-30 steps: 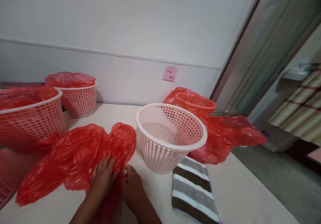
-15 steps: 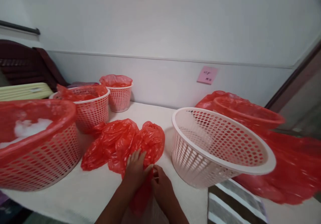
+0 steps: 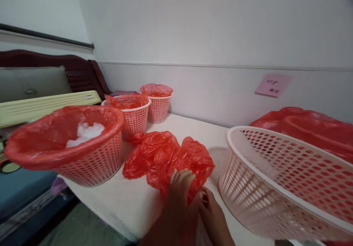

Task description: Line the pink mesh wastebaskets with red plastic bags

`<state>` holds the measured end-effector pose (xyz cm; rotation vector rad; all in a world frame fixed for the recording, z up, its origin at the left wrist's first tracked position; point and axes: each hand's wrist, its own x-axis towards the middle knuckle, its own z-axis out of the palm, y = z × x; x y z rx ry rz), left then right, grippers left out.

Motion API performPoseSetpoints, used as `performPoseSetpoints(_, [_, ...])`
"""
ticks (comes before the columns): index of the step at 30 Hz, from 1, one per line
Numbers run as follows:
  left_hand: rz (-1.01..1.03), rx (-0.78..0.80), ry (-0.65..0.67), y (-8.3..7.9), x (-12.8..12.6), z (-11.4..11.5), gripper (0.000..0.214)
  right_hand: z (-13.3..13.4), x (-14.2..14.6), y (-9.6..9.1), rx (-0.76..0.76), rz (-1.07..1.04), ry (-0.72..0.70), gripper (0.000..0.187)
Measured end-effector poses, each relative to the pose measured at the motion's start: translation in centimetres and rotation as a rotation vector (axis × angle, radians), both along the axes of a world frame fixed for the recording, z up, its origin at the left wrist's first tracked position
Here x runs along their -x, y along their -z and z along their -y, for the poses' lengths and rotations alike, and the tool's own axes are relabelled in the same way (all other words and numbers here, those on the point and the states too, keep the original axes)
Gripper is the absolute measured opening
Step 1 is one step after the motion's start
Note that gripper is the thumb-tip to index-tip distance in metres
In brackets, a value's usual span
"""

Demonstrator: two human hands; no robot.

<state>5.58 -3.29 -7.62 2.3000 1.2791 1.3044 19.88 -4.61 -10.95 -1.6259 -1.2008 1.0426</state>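
Note:
A crumpled red plastic bag point(image 3: 162, 150) lies bunched on the white-covered tabletop, with part of it gathered between my two hands. My left hand point(image 3: 180, 187) is closed over the near side of the bag, its fingers curved against the film and its thumb close to the other hand. Just to the right, my right hand point(image 3: 211, 207) pinches the gathered plastic, fingers curled in. Red film trails down between my wrists, partly hidden by the forearms. Right of my hands stands a large pale pink perforated basket point(image 3: 239, 187).
At the left, a basket point(image 3: 93, 165) lined with red plastic holds white fluffy stuff point(image 3: 89, 131). Two smaller lined baskets point(image 3: 135, 120) point(image 3: 159, 108) stand behind it. Another red plastic heap point(image 3: 306, 123) lies behind the pink basket. A pink note point(image 3: 274, 85) is on the wall.
My view has turned left, so the baskets and bag appear farther right and more of the bed side shows. Both hands stay on the bag, with little change in grip.

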Motion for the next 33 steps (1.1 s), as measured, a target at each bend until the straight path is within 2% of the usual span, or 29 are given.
performPoseSetpoints(3, [0.077, -0.019, 0.046, 0.0, 0.1, 0.7, 0.04, -0.2, -0.5, 0.4, -0.022, -0.026, 0.017, 0.067])
performPoseSetpoints(6, [0.129, 0.023, 0.006, 0.1, 0.2, 0.9, 0.03, -0.4, -1.0, 0.9, -0.035, -0.007, 0.063, 0.067])
performPoseSetpoints(8, [0.074, 0.132, -0.038, 0.2, 0.1, 0.6, 0.035, -0.5, -1.3, 1.2, -0.037, 0.012, 0.066, 0.067])
performPoseSetpoints(10, [-0.048, 0.312, -0.053, 0.1, 0.1, 0.1, 0.046, -0.6, -1.4, 1.6, -0.031, 0.027, 0.06, 0.067])
performPoseSetpoints(13, [-0.2, 0.557, -0.017, -0.4, 0.3, -0.8, 0.05, -0.7, -1.3, 2.0, -0.036, 0.044, 0.069, 0.062])
performPoseSetpoints(15, [-0.217, 0.621, 0.007, -0.7, 0.5, -1.1, 0.048, -0.7, -1.2, 2.0, -0.046, 0.061, 0.061, 0.056])
performPoseSetpoints(21, [-0.197, 0.668, 0.042, -1.0, 0.9, -0.9, 0.055, -0.7, -1.1, 1.4, -0.058, 0.121, 0.005, 0.051])
performPoseSetpoints(26, [-0.212, 0.633, 0.081, 0.0, 0.8, -1.0, 0.06, -0.9, -0.9, 1.1, -0.042, 0.124, -0.017, 0.049])
performPoseSetpoints(29, [-0.262, 0.562, 0.14, 0.6, 0.7, -1.1, 0.068, -0.9, -1.0, 1.5, -0.049, 0.092, -0.019, 0.049])
performPoseSetpoints(33, [-0.329, 0.601, 0.147, 0.5, 0.8, -1.1, 0.07, -1.1, -1.2, 2.9, -0.051, 0.066, -0.047, 0.051])
